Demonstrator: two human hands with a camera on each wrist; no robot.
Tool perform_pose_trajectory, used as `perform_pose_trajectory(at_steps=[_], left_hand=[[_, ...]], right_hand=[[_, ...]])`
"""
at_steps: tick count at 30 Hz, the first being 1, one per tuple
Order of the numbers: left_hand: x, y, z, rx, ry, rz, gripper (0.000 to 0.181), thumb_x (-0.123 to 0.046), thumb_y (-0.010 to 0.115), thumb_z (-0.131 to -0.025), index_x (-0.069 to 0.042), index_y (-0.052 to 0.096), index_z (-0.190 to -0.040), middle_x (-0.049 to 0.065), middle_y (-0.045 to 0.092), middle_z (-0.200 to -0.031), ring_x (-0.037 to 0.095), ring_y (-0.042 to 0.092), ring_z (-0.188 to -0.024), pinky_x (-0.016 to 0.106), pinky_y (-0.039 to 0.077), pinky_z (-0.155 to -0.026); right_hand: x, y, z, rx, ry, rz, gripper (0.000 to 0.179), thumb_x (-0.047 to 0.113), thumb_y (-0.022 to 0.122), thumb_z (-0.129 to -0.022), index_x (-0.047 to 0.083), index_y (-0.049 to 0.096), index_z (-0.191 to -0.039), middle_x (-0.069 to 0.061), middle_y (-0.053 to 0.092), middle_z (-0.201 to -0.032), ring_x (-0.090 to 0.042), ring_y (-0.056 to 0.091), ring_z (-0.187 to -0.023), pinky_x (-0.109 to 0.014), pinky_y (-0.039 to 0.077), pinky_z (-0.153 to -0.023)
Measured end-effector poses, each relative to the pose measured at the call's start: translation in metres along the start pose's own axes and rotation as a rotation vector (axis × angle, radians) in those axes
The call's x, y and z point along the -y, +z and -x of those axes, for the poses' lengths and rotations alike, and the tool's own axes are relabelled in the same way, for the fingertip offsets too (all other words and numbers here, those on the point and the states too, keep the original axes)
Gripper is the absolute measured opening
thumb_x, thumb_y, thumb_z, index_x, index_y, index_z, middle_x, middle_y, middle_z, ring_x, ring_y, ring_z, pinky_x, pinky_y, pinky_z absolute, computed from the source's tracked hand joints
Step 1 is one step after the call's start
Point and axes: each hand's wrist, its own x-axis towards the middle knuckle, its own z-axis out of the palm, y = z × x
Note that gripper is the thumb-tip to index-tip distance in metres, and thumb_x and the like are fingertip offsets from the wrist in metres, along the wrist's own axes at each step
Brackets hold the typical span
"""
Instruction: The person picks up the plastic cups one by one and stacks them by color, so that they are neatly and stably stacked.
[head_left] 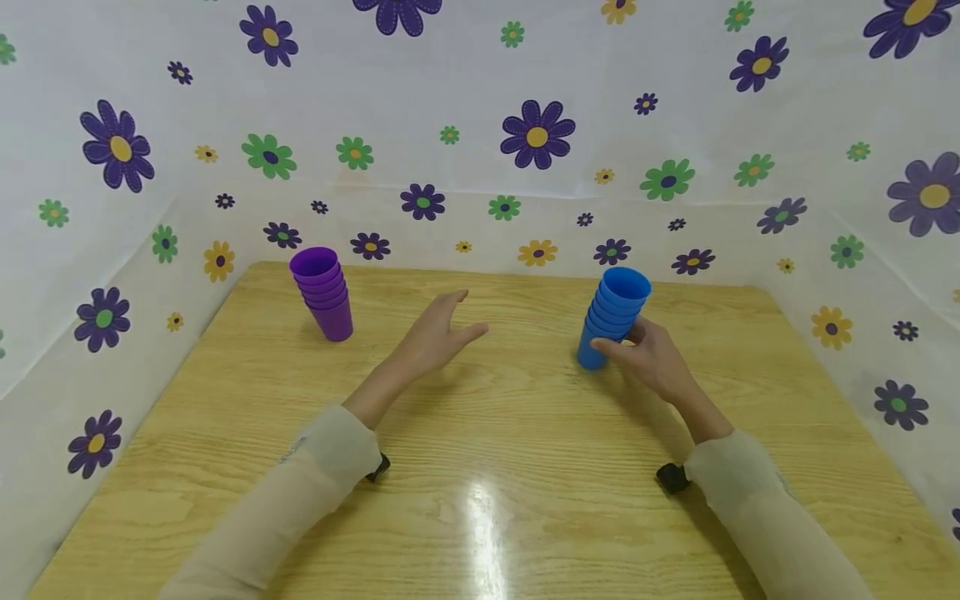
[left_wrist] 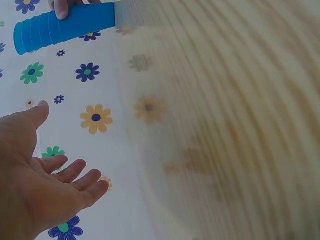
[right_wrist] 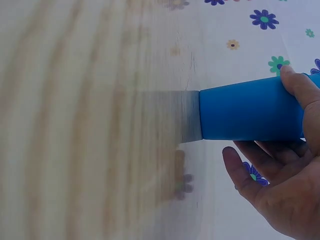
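Note:
A nested stack of several blue cups stands on the right half of the table, mouths up. My right hand grips it from the right, thumb on the near side and fingers behind. In the right wrist view the base of the blue stack sits right at the tabletop. My left hand hovers over the middle of the table, fingers extended and thumb spread, holding nothing. Further left stands a nested stack of several purple cups, apart from both hands.
The wooden table has a glossy, light surface. White cloth printed with flowers rises along its back, left and right sides. Dark wrist cameras poke out under both sleeves.

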Motion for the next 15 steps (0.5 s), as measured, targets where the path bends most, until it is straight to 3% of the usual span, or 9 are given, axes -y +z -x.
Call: perform_pose_trajectory(at_steps=[9,15], left_hand=[[0.017,-0.014,0.007,-0.027,-0.002,-0.106,0.078,-0.043,0.063,-0.103,-0.001,0.029,-0.160,0.021,0.031,-0.164,0.039,0.028,-0.151,0.053,0.024,-0.123],[0.023,-0.022,0.012,-0.035,-0.024,-0.128,0.078,-0.044,0.063,-0.103,-0.002,0.031,-0.160,0.021,0.031,-0.164,0.039,0.028,-0.151,0.054,0.025,-0.122]], right_hand=[[-0.001,0.003,-0.015,-0.022,0.023,-0.014,0.071,0.038,0.073,-0.098,-0.004,0.045,-0.148,-0.028,0.054,-0.145,-0.046,0.051,-0.135,-0.065,0.036,-0.112],[-0.001,0.004,-0.024,-0.028,0.027,-0.017,0.072,0.039,0.073,-0.098,-0.004,0.045,-0.148,-0.027,0.055,-0.145,-0.045,0.052,-0.134,-0.064,0.038,-0.112]])
